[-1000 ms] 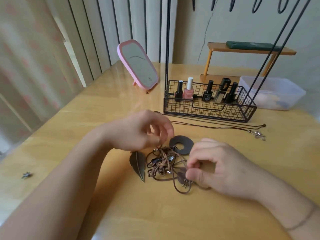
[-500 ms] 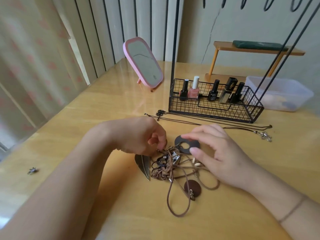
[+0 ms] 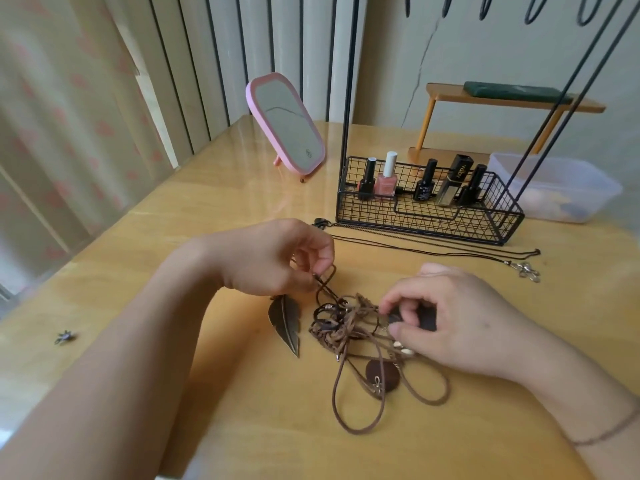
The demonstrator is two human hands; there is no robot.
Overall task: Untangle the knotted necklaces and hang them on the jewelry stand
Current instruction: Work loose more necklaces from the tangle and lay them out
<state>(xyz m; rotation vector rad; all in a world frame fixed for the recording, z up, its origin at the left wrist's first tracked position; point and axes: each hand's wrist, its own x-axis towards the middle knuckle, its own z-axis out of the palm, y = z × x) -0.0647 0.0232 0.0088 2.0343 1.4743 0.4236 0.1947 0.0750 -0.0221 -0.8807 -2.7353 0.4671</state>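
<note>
My left hand (image 3: 273, 258) pinches a brown cord (image 3: 325, 289) of the tangle (image 3: 346, 323) — my right hand (image 3: 446, 323) grips, I think, the dark ring pendant (image 3: 424, 320).

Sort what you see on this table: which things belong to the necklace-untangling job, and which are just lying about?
Part of the job:
tangled cords
leaf pendant
round pendant
thin necklace
stand
left hand
right hand

Lying about:
pink mirror
polish bottles
plastic tub
small charm

Left hand (image 3: 273, 258) at frame centre, fingertips pinched, right hand (image 3: 450, 320) lower right, fingers curled, both forearms extended.
</note>
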